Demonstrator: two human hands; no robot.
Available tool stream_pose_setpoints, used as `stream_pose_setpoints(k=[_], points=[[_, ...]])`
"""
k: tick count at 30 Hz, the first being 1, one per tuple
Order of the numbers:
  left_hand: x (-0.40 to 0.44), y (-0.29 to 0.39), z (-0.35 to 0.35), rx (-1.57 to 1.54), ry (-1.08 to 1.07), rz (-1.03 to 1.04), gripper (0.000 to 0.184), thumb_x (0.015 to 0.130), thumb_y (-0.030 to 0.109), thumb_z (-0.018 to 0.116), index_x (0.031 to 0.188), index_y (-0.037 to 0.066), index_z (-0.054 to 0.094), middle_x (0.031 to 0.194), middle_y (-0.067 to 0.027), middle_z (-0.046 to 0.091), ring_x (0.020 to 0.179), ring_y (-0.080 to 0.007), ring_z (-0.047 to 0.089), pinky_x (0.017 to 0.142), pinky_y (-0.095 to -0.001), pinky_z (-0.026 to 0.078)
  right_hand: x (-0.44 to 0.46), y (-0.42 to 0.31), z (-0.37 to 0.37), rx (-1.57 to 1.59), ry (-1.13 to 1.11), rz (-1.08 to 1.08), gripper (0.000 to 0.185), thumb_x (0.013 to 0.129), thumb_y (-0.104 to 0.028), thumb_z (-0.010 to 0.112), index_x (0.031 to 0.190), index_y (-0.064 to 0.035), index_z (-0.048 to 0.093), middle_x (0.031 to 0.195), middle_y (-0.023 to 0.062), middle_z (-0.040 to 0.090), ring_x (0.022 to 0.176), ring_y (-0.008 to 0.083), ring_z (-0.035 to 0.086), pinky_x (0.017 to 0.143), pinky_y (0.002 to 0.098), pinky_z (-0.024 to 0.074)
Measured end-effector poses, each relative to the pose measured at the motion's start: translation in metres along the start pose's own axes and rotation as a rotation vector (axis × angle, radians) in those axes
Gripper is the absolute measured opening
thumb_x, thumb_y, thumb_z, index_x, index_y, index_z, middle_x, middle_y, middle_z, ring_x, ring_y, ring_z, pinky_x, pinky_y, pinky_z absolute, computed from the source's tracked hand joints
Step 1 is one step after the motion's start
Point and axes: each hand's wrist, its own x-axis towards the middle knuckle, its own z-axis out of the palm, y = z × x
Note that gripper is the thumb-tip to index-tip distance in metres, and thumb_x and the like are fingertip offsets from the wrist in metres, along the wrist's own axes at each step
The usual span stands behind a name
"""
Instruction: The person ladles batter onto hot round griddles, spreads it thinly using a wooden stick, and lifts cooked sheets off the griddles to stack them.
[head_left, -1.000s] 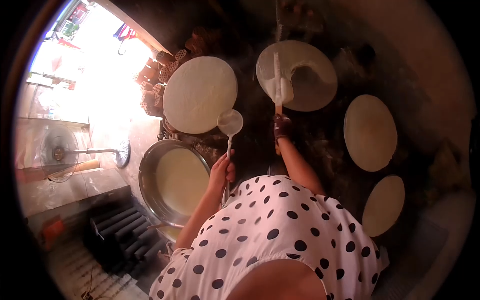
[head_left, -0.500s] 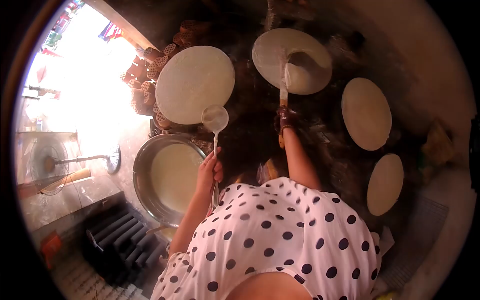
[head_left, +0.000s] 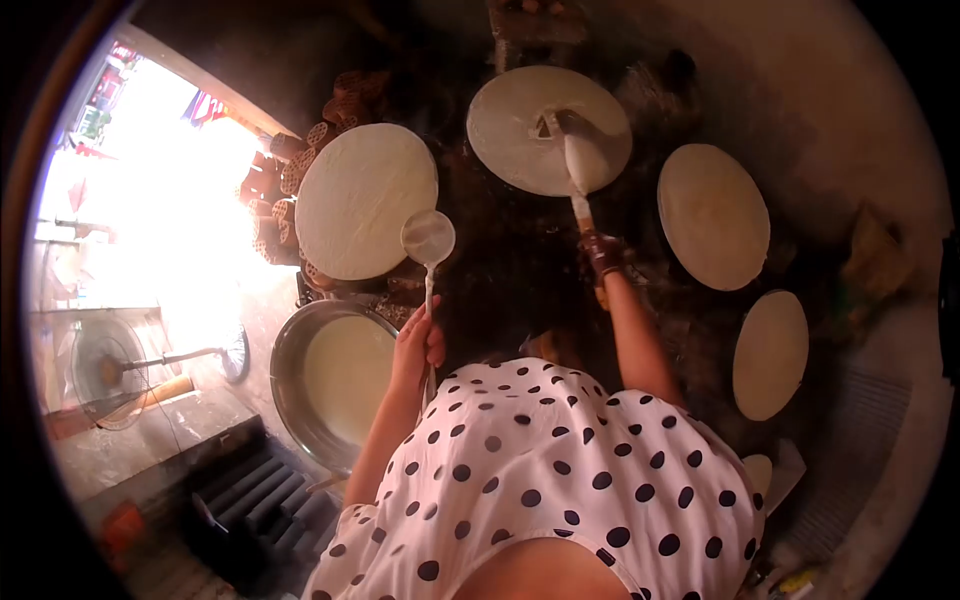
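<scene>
My left hand (head_left: 415, 345) is closed around the handle of a ladle (head_left: 429, 238). The ladle's round bowl is coated in pale liquid and appears in front of the lower right edge of a white round cooking surface (head_left: 365, 200). My right hand (head_left: 602, 255), in a dark glove, grips a wooden-handled tool (head_left: 584, 165) with a rounded, pale-coated head. That head is over the right part of another white round surface (head_left: 505, 130). A small dark mark shows near this surface's middle, and a dark patch lies beside the tool head.
A metal pot (head_left: 290, 385) of pale batter stands near my left forearm. Two more pale discs (head_left: 714, 217) are on the right. Perforated clay-coloured cylinders (head_left: 290, 180) are stacked at the left. A fan (head_left: 105, 365) and dark ridged briquettes (head_left: 265, 505) are at lower left.
The right hand has moved right and slightly back towards me with its tool. A dark mark now shows near the far disc's middle. The left hand still holds the ladle; the view has shifted slightly.
</scene>
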Motion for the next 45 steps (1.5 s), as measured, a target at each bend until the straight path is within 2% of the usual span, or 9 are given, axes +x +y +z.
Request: stream_pose_setpoints(k=[7, 10, 13, 18, 22, 24, 29, 38, 45], points=[[0.032, -0.002, 0.033, -0.007, 0.006, -0.051, 0.036, 0.099, 0.018, 0.038, 0.133, 0.009, 0.045, 0.061, 0.0022, 0.038, 0.042, -0.0079, 0.035, 0.038, -0.0233, 0.033, 0.059, -0.031, -0.036, -0.341, 0.028, -0.292, 0.021, 0.083, -0.027, 0.057, 0.075, -0.0094, 0.065, 0.069, 0.0107, 0.065, 0.066, 0.0232, 0.064, 0.061, 0.0365, 0.0505], [0.043, 0.000, 0.053, 0.018, -0.034, -0.055, 0.036, 0.099, 0.018, 0.038, 0.134, 0.008, 0.044, 0.061, 0.0021, 0.038, 0.042, -0.0078, 0.035, 0.038, -0.0232, 0.033, 0.145, 0.083, -0.021, -1.482, -0.080, -1.340, 0.023, 0.091, -0.030, 0.050, 0.089, -0.0111, 0.063, 0.084, 0.0092, 0.067, 0.073, 0.0224, 0.064, 0.065, 0.0350, 0.0526], [0.052, 0.005, 0.070, 0.003, -0.055, -0.027, 0.037, 0.099, 0.018, 0.038, 0.134, 0.008, 0.044, 0.060, 0.0021, 0.038, 0.042, -0.0079, 0.035, 0.038, -0.0230, 0.033, 0.052, 0.005, -0.079, -0.309, -0.201, -0.352, 0.031, 0.094, -0.035, 0.044, 0.092, -0.0104, 0.063, 0.080, 0.0064, 0.066, 0.071, 0.0212, 0.064, 0.064, 0.0374, 0.0510], [0.064, 0.005, 0.089, -0.002, -0.088, -0.033, 0.037, 0.100, 0.018, 0.038, 0.135, 0.009, 0.043, 0.060, 0.0025, 0.036, 0.042, -0.0080, 0.035, 0.038, -0.0230, 0.033, 0.085, -0.120, -0.085, -0.292, -0.040, -0.041, 0.035, 0.090, -0.038, 0.049, 0.081, -0.0073, 0.064, 0.065, 0.0106, 0.063, 0.059, 0.0235, 0.063, 0.057, 0.0365, 0.0488], [0.066, 0.007, 0.105, 0.028, -0.061, -0.033, 0.037, 0.100, 0.018, 0.038, 0.135, 0.009, 0.043, 0.060, 0.0027, 0.036, 0.042, -0.0082, 0.035, 0.038, -0.0230, 0.033, 0.070, -0.148, -0.051, -0.383, -0.120, -0.235, 0.035, 0.088, -0.033, 0.055, 0.107, -0.0053, 0.065, 0.092, 0.0146, 0.069, 0.086, 0.0327, 0.066, 0.074, 0.0396, 0.0499], [0.066, 0.011, 0.111, 0.070, -0.062, -0.003, 0.037, 0.100, 0.018, 0.038, 0.135, 0.008, 0.043, 0.061, 0.0026, 0.037, 0.042, -0.0084, 0.035, 0.039, -0.0229, 0.033, 0.065, -0.101, -0.053, -0.448, 0.116, -1.033, 0.033, 0.093, -0.027, 0.049, 0.117, -0.0088, 0.060, 0.100, 0.0162, 0.066, 0.092, 0.0277, 0.063, 0.080, 0.0353, 0.0488], [0.065, 0.004, 0.109, 0.072, -0.014, -0.004, 0.037, 0.100, 0.018, 0.038, 0.135, 0.006, 0.043, 0.061, 0.0022, 0.037, 0.042, -0.0084, 0.036, 0.039, -0.0231, 0.034, 0.047, -0.060, -0.017, -0.513, 0.281, -0.256, 0.043, 0.095, -0.035, 0.046, 0.134, -0.0148, 0.048, 0.126, 0.0102, 0.058, 0.111, 0.0270, 0.057, 0.090, 0.0354, 0.0450], [0.057, 0.005, 0.116, 0.123, -0.002, -0.022, 0.037, 0.099, 0.017, 0.039, 0.134, 0.005, 0.043, 0.061, 0.0019, 0.037, 0.043, -0.0086, 0.037, 0.039, -0.0230, 0.034, 0.038, -0.067, -0.032, -0.240, 0.427, -0.477, 0.041, 0.093, -0.039, 0.043, 0.120, -0.0136, 0.060, 0.106, 0.0190, 0.063, 0.097, 0.0397, 0.059, 0.083, 0.0437, 0.0457], [0.063, -0.004, 0.103, 0.115, -0.031, -0.026, 0.037, 0.100, 0.018, 0.039, 0.135, 0.006, 0.042, 0.062, 0.0021, 0.038, 0.043, -0.0082, 0.037, 0.040, -0.0231, 0.035, 0.079, -0.086, -0.031, -0.053, 0.215, -0.415, 0.034, 0.094, -0.024, 0.050, 0.122, -0.0067, 0.059, 0.100, 0.0070, 0.067, 0.087, 0.0147, 0.060, 0.078, 0.0287, 0.0467]])
